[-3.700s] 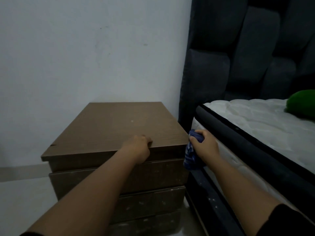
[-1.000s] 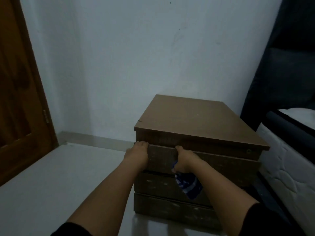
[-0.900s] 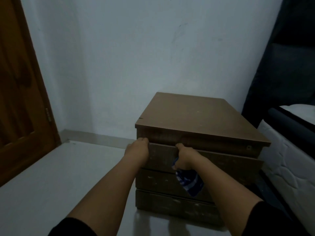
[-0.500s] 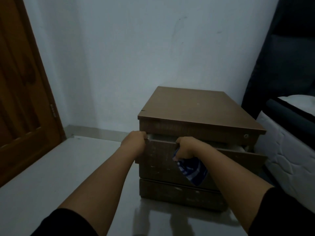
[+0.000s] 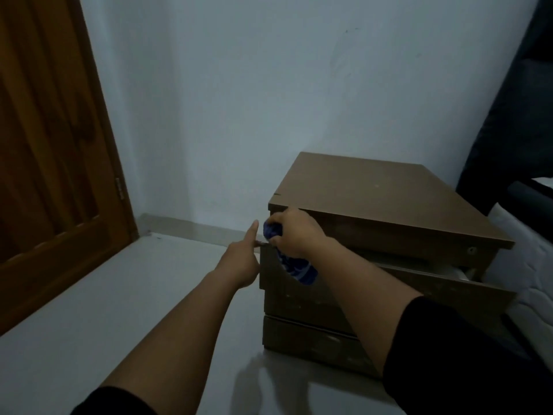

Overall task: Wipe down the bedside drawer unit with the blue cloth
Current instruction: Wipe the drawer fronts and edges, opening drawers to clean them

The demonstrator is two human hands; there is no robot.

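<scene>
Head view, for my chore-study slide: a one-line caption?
Right hand holds blue cloth at brown wooden drawer unit's part-open top drawer; left hand beside it.

We see a brown wooden door (image 5: 51,151) left, pale wall (image 5: 254,100) behind, white quilted mattress (image 5: 535,274) right.

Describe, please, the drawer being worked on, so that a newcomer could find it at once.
Against the pale wall, beside the bed, stands a brown drawer unit. Its top drawer sits directly under the tabletop. Unlike the closed drawers below, it is pulled out, with the right hand gripping a blue cloth at its left corner.
</scene>
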